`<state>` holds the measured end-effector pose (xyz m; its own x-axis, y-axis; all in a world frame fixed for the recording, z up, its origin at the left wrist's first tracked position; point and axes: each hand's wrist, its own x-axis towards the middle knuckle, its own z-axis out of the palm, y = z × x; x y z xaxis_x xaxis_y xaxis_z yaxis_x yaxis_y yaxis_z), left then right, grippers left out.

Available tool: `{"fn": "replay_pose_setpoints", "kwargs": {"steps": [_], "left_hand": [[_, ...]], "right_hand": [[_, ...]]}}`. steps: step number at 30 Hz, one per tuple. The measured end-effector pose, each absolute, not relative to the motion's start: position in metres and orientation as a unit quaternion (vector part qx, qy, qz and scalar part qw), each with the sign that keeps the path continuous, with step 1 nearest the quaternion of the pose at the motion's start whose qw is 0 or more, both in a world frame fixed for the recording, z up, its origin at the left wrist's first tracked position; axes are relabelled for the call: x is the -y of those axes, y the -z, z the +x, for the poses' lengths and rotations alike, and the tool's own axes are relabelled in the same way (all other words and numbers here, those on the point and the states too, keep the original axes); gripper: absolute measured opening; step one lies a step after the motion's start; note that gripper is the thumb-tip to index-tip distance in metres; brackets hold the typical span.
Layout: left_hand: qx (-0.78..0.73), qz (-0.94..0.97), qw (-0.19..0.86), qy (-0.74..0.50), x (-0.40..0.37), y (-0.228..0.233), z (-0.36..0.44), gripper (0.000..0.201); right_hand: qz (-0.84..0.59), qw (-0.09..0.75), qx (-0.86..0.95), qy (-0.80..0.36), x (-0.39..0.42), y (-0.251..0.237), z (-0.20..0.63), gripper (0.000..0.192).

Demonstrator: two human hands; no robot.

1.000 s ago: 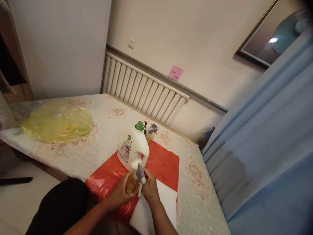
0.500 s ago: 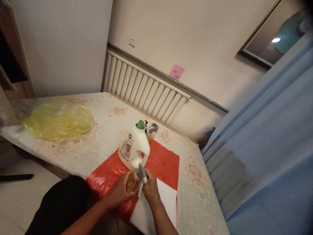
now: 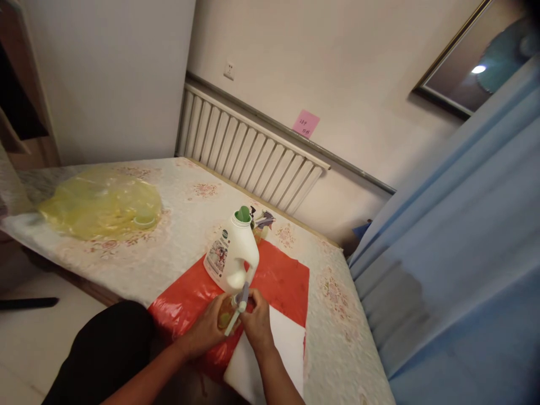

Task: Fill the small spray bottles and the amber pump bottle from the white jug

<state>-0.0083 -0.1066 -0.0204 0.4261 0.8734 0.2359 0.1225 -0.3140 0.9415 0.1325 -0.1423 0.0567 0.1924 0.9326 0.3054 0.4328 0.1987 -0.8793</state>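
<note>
My left hand [image 3: 207, 329] wraps around a small clear spray bottle [image 3: 226, 316] of yellowish liquid that stands on a red plastic sheet [image 3: 278, 284]. My right hand [image 3: 258, 322] grips the bottle's grey trigger head [image 3: 242, 296] from the right. Just behind stands a white jug [image 3: 233, 256] with a green cap and a label, almost touching the spray head. A second spray bottle [image 3: 261, 223] with a grey trigger stands behind the jug, partly hidden by it.
A white sheet [image 3: 270, 354] lies over the red plastic at the near edge. A yellow plastic bag [image 3: 99, 204] lies on the floral-covered table [image 3: 177, 225] at the left. Behind are a radiator [image 3: 248, 152] and a pink note [image 3: 306, 124]; blue curtain [image 3: 455, 253] hangs at the right.
The grey trigger head has turned in my right hand, its lever now pointing down and to the left. Both hands stay on the bottle.
</note>
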Motion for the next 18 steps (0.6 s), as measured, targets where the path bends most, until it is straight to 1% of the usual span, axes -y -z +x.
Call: {"fn": "replay_pose_setpoints", "kwargs": {"steps": [5, 11, 15, 18], "left_hand": [[-0.356, 0.707, 0.453, -0.410, 0.107, 0.022, -0.009, 0.063], [-0.350, 0.709, 0.464, -0.400, 0.105, 0.022, -0.009, 0.068], [-0.350, 0.710, 0.466, -0.396, 0.105, 0.021, -0.008, 0.070], [-0.351, 0.712, 0.462, -0.395, 0.105, 0.022, -0.008, 0.070]], "right_hand": [[-0.563, 0.509, 0.599, -0.254, 0.141, -0.059, 0.132, 0.022], [-0.536, 0.497, 0.626, -0.271, 0.144, -0.067, 0.138, 0.015], [-0.528, 0.481, 0.644, -0.275, 0.145, -0.069, 0.143, 0.019], [-0.524, 0.474, 0.652, -0.276, 0.145, -0.070, 0.145, 0.019]]}}
